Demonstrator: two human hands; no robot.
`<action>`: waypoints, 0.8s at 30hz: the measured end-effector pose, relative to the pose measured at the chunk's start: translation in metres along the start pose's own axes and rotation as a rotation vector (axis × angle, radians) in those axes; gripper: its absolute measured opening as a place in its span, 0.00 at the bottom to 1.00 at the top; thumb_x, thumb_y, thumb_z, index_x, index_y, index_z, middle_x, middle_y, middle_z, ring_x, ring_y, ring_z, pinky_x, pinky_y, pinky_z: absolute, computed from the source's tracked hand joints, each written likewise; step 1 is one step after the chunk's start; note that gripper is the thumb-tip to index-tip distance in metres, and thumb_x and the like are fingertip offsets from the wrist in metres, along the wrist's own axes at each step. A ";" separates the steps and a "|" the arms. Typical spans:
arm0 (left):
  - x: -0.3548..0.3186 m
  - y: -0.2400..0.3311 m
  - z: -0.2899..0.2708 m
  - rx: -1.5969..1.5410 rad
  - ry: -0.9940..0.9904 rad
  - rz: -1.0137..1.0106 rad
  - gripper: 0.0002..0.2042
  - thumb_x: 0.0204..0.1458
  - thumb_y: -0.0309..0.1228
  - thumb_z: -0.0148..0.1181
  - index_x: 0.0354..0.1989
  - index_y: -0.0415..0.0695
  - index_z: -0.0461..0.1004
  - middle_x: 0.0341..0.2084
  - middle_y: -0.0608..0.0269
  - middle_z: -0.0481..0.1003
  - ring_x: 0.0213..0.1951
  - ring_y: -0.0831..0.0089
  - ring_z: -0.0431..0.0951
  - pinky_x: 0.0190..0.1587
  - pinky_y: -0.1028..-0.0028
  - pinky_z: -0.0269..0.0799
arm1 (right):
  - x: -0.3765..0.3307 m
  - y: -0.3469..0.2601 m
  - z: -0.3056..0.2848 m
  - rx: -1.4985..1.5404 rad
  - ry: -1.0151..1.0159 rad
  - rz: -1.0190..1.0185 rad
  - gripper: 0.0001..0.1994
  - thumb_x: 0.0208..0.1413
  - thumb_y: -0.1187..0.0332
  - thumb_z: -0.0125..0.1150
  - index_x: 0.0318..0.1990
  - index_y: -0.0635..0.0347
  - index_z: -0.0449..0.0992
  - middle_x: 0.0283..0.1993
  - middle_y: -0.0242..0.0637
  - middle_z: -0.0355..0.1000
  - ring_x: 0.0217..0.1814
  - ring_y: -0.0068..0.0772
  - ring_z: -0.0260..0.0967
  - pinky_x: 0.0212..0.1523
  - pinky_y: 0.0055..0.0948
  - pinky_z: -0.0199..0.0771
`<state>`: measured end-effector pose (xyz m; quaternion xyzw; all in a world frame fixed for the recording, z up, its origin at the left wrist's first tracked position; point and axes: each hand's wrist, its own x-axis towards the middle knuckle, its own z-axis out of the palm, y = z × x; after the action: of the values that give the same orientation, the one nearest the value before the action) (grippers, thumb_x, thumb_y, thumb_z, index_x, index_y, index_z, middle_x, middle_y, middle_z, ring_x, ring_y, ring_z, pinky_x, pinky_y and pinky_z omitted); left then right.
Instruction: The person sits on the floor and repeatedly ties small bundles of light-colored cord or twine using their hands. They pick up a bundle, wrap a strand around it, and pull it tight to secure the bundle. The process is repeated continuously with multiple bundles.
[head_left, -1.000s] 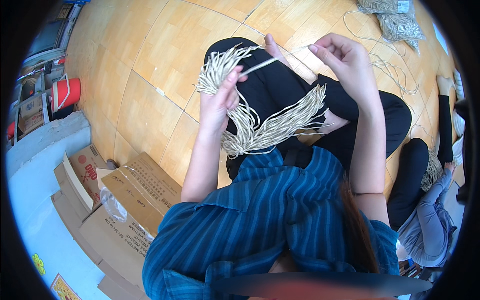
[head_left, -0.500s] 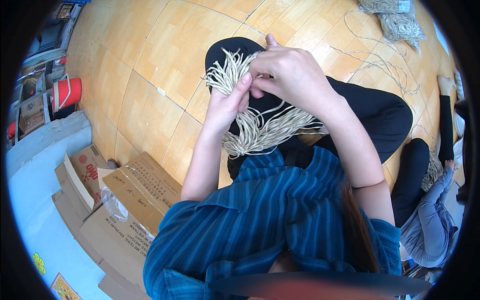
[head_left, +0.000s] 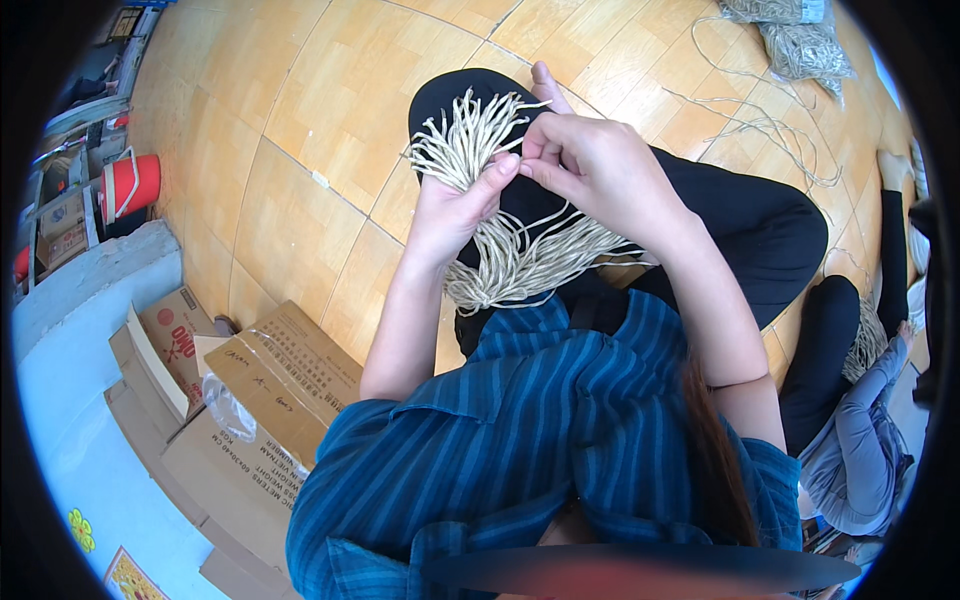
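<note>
A thick bundle of beige cords [head_left: 468,140] is gripped in my left hand [head_left: 455,208], its cut ends fanning out above the fist. The rest of the bundle hangs below that hand and lies across my lap in long loose strands [head_left: 540,262]. Close beside my left thumb, my right hand [head_left: 595,170] is closed in a pinch, thumb against fingers. Whatever sits between those fingertips is too small to make out. One strand end of the fan reaches toward the right knuckles.
Cardboard boxes [head_left: 290,365] stand at the left, near a red bucket [head_left: 132,186] on shelving. Plastic bags of cord [head_left: 805,50] lie at the far right, with loose cords [head_left: 770,130] on the tiled floor [head_left: 330,120]. A person in grey [head_left: 860,450] sits at right with more cord.
My right hand has drawn slightly right and down, away from the cord ends, with its fingers more curled. The fan of ends has spread wider. My left hand keeps its hold.
</note>
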<state>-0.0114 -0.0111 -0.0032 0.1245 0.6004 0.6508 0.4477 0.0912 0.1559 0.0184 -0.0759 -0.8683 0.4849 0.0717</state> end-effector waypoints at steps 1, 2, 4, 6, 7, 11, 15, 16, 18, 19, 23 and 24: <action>-0.001 0.000 -0.001 0.021 -0.008 -0.013 0.06 0.58 0.31 0.58 0.35 0.43 0.72 0.17 0.76 0.63 0.16 0.88 0.56 0.18 0.83 0.50 | 0.000 0.002 0.002 0.051 -0.058 0.023 0.06 0.54 0.69 0.62 0.31 0.61 0.72 0.20 0.32 0.68 0.22 0.27 0.65 0.42 0.33 0.56; -0.001 0.000 -0.003 0.038 -0.032 -0.021 0.06 0.57 0.31 0.59 0.36 0.43 0.72 0.17 0.77 0.63 0.16 0.88 0.56 0.18 0.83 0.49 | 0.000 0.006 0.002 0.111 -0.125 0.035 0.07 0.55 0.69 0.62 0.32 0.61 0.72 0.21 0.31 0.68 0.22 0.24 0.64 0.34 0.27 0.59; -0.001 0.001 -0.006 0.091 -0.076 -0.043 0.06 0.56 0.30 0.60 0.37 0.42 0.73 0.17 0.77 0.64 0.16 0.89 0.55 0.18 0.83 0.47 | 0.002 0.012 0.005 0.316 -0.273 0.078 0.08 0.58 0.68 0.60 0.33 0.63 0.72 0.22 0.28 0.67 0.24 0.18 0.63 0.28 0.21 0.63; 0.000 0.000 -0.008 0.138 -0.130 0.016 0.07 0.56 0.31 0.60 0.38 0.42 0.73 0.17 0.78 0.63 0.16 0.89 0.55 0.18 0.83 0.47 | 0.002 0.018 0.005 0.424 -0.404 0.081 0.10 0.62 0.66 0.56 0.34 0.64 0.71 0.23 0.23 0.65 0.27 0.14 0.60 0.30 0.18 0.62; 0.000 0.000 -0.008 0.154 -0.153 0.039 0.07 0.56 0.31 0.60 0.38 0.42 0.72 0.17 0.78 0.63 0.16 0.89 0.55 0.18 0.83 0.47 | 0.002 0.019 0.007 0.484 -0.397 0.105 0.10 0.62 0.66 0.56 0.33 0.64 0.71 0.23 0.23 0.64 0.26 0.14 0.60 0.30 0.18 0.62; 0.001 -0.001 -0.004 0.108 -0.067 -0.013 0.09 0.57 0.34 0.59 0.39 0.43 0.72 0.17 0.78 0.63 0.17 0.90 0.55 0.19 0.83 0.46 | -0.003 0.017 0.017 0.611 -0.411 0.204 0.10 0.62 0.67 0.54 0.31 0.63 0.71 0.21 0.23 0.62 0.24 0.14 0.58 0.27 0.17 0.60; 0.003 -0.006 0.008 0.013 0.067 0.161 0.07 0.55 0.32 0.62 0.34 0.41 0.74 0.21 0.74 0.72 0.22 0.87 0.68 0.25 0.85 0.64 | -0.009 0.004 0.033 0.872 -0.340 0.254 0.12 0.61 0.67 0.51 0.29 0.65 0.73 0.20 0.26 0.64 0.23 0.15 0.59 0.26 0.19 0.60; 0.003 -0.005 0.008 0.004 0.049 0.174 0.06 0.56 0.30 0.61 0.35 0.41 0.74 0.21 0.72 0.73 0.24 0.85 0.71 0.28 0.83 0.68 | -0.010 0.002 0.035 0.884 -0.288 0.235 0.12 0.62 0.67 0.52 0.29 0.65 0.73 0.20 0.26 0.64 0.23 0.15 0.59 0.26 0.19 0.60; 0.002 -0.004 0.008 0.070 0.087 0.212 0.06 0.56 0.30 0.61 0.35 0.41 0.73 0.21 0.72 0.73 0.25 0.84 0.72 0.28 0.83 0.68 | -0.012 -0.001 0.039 0.919 -0.199 0.195 0.12 0.62 0.66 0.52 0.29 0.64 0.72 0.19 0.27 0.64 0.23 0.14 0.59 0.26 0.19 0.60; 0.001 -0.002 0.008 0.108 0.121 0.204 0.06 0.56 0.29 0.61 0.36 0.40 0.73 0.21 0.71 0.73 0.25 0.84 0.72 0.28 0.83 0.68 | -0.013 -0.002 0.040 0.876 -0.187 0.171 0.12 0.62 0.66 0.52 0.29 0.64 0.72 0.19 0.26 0.64 0.22 0.14 0.59 0.25 0.19 0.60; -0.009 0.009 -0.001 -0.165 -0.131 0.012 0.08 0.56 0.31 0.61 0.38 0.41 0.72 0.23 0.66 0.75 0.27 0.79 0.76 0.27 0.81 0.72 | -0.013 -0.003 0.041 0.706 -0.132 0.086 0.13 0.63 0.65 0.52 0.29 0.63 0.72 0.18 0.26 0.63 0.21 0.14 0.59 0.24 0.20 0.59; -0.010 0.009 0.000 -0.201 -0.108 -0.007 0.09 0.56 0.31 0.61 0.39 0.41 0.72 0.24 0.65 0.75 0.28 0.78 0.77 0.26 0.80 0.74 | -0.013 -0.003 0.042 0.671 -0.118 0.062 0.13 0.62 0.64 0.53 0.28 0.63 0.72 0.18 0.26 0.63 0.21 0.14 0.58 0.23 0.21 0.59</action>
<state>-0.0096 -0.0174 0.0083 0.1119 0.5077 0.6986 0.4917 0.0957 0.1170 -0.0011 -0.0461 -0.6604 0.7490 0.0275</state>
